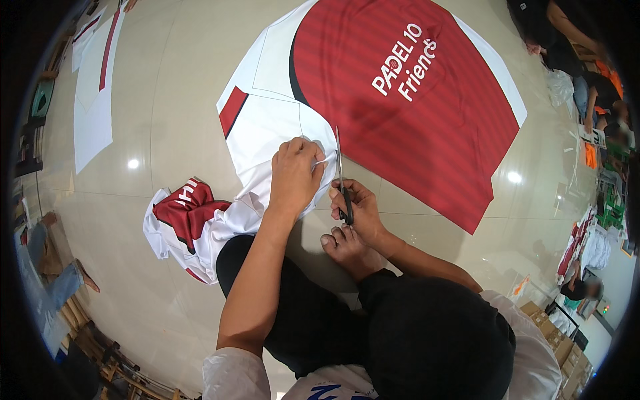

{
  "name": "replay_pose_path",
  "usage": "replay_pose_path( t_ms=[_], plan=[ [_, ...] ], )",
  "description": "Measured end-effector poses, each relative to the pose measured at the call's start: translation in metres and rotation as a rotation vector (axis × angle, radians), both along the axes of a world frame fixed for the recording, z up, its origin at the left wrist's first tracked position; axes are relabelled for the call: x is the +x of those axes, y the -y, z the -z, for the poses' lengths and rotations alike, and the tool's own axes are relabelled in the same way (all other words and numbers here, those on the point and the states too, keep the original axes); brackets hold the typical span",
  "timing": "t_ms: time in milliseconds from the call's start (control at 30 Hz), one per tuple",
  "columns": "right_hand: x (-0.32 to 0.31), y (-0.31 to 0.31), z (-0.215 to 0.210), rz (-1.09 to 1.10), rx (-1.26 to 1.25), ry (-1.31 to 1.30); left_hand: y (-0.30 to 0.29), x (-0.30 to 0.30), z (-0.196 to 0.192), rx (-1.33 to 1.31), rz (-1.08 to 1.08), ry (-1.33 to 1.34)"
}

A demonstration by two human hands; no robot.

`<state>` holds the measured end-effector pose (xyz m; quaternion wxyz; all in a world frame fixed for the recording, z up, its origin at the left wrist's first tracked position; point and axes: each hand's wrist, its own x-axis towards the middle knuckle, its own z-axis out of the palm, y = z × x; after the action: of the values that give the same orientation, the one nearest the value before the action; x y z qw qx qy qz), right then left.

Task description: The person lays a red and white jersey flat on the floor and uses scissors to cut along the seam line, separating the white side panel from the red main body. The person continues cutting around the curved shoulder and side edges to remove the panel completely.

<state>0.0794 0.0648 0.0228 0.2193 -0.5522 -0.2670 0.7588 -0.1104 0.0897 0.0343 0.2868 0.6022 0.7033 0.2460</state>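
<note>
Gripping scissors (pixel 345 195) with the curled right hand (pixel 362 207), tips aimed far; pinching cloth (pixel 420 127) just left of them with the bent left hand (pixel 297 170). Facing that cloth, spread across the far floor (pixel 193 133), with boxes (pixel 563 348) stacked near right, contents hidden.

Has a glossy beige tiled floor (pixel 180 133) with round white glints (pixel 133 163). Shows stacked brown cardboard boxes (pixel 565 348) at lower right.

1. The person's left forearm (pixel 257 280) reaches forward; the left hand (pixel 293 175) pinches, knuckles up, fingers bent.
2. The right forearm (pixel 427 262) slants inward; the right hand (pixel 362 205) curls in a grip.
</note>
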Motion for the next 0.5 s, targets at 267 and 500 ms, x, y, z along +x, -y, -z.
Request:
replay_pose_path(
  t_ms=[267, 500],
  plan=[
    [0.0014, -0.0002, 0.0037, -0.012, 0.012, 0.019, 0.0005, 0.0002, -0.0005, -0.043, 0.008, -0.008],
    [0.0025, -0.0004, 0.0039, -0.019, 0.03, 0.034, 0.0011, 0.0008, 0.0023, 0.003, -0.007, -0.017]
  ],
)
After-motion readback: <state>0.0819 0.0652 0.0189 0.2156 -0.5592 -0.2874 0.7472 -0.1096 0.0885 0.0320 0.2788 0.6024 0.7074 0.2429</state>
